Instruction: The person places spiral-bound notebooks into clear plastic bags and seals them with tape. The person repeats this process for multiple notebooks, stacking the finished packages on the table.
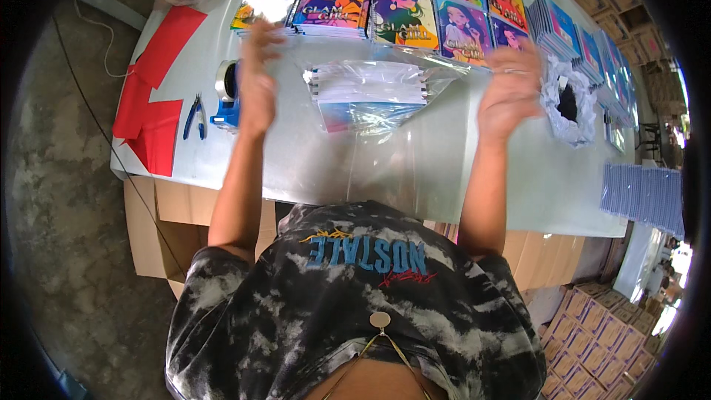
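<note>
In the middle of the table lies a stack of spiral notebooks point(366, 85), its white page edges facing up, inside a clear plastic bag point(385, 115). To its left my left hand point(257, 81) is raised beside the blue tape dispenser point(227, 112). My right hand point(511, 92) is on the other side, apart from the stack and near a crumpled whitish plastic bag point(569, 107). Motion smears the fingers of both hands, and whether either one pinches the thin clear film cannot be made out.
Rows of notebooks with colourful illustrated covers point(402, 15) line the far side. Blue-handled pliers point(195, 117) and red sheets point(159, 81) lie at the left. Notebook stacks point(552, 30) stand at the right, a taller pile point(643, 196) by the right edge. Cardboard boxes point(592, 341) are stacked beyond.
</note>
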Motion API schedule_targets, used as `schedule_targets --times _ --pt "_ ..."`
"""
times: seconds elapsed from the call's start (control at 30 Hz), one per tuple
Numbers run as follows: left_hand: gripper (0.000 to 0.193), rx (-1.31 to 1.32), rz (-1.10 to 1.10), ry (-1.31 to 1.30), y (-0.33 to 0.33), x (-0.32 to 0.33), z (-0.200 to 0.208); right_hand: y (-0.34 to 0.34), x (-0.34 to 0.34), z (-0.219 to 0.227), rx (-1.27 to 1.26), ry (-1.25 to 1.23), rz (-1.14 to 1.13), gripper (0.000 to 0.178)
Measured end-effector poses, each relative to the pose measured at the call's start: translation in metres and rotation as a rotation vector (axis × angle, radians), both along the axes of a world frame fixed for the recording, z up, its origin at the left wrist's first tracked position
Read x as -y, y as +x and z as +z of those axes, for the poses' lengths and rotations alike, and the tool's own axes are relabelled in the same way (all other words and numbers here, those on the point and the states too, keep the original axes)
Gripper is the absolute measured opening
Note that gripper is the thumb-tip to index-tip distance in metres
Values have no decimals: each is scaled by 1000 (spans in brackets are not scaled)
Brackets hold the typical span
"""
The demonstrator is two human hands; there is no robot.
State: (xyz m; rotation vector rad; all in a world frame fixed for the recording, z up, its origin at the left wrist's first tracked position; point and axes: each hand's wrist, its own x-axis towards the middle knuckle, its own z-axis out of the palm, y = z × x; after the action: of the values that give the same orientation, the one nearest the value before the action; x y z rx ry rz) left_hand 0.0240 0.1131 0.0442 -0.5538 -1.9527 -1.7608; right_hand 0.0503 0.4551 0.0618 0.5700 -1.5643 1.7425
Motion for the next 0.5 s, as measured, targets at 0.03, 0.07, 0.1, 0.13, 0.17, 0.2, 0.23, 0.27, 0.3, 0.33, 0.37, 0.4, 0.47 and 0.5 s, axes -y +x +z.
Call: schedule_targets --times 0.03,0.07,0.1,0.13,0.17,0.2,0.23,0.27,0.3,0.33,0.37,0.4,0.47,0.5 --pt "93 96 -91 -1 12 -5 -29 2 20 -30 105 65 -16 73" --pt "98 194 -182 -13 31 -20 -45 4 38 -62 208 124 -29 84" --pt "95 277 -157 43 45 -37 -48 16 56 -68 306 128 76 86" --pt "92 355 -138 100 54 -51 -49 30 74 -72 405 136 170 88" --pt "90 388 -142 120 51 -56 -45 37 91 -63 504 60 216 86" --pt "88 427 -143 136 48 -58 -34 39 95 -54 547 11 217 84" --pt "87 466 -143 152 45 -59 -29 41 98 -45 592 -37 216 83" --pt "85 429 -159 146 40 -57 -31 40 100 -40 625 -87 216 81" --pt "83 391 -175 140 36 -54 -34 41 101 -41 549 -78 159 73" --pt "82 354 -190 133 34 -52 -36 38 103 -42 486 -59 75 70" --pt "87 389 -184 141 36 -55 -32 33 106 -43 423 -39 -9 67" --pt "84 300 -126 100 36 -55 -35 30 109 -43 361 -18 -93 64" --pt "78 118 -10 18 34 -56 -39 28 118 -36 475 -67 -226 59" --pt "70 88 64 -16 36 -59 -37 26 121 -33 531 -92 -292 56"
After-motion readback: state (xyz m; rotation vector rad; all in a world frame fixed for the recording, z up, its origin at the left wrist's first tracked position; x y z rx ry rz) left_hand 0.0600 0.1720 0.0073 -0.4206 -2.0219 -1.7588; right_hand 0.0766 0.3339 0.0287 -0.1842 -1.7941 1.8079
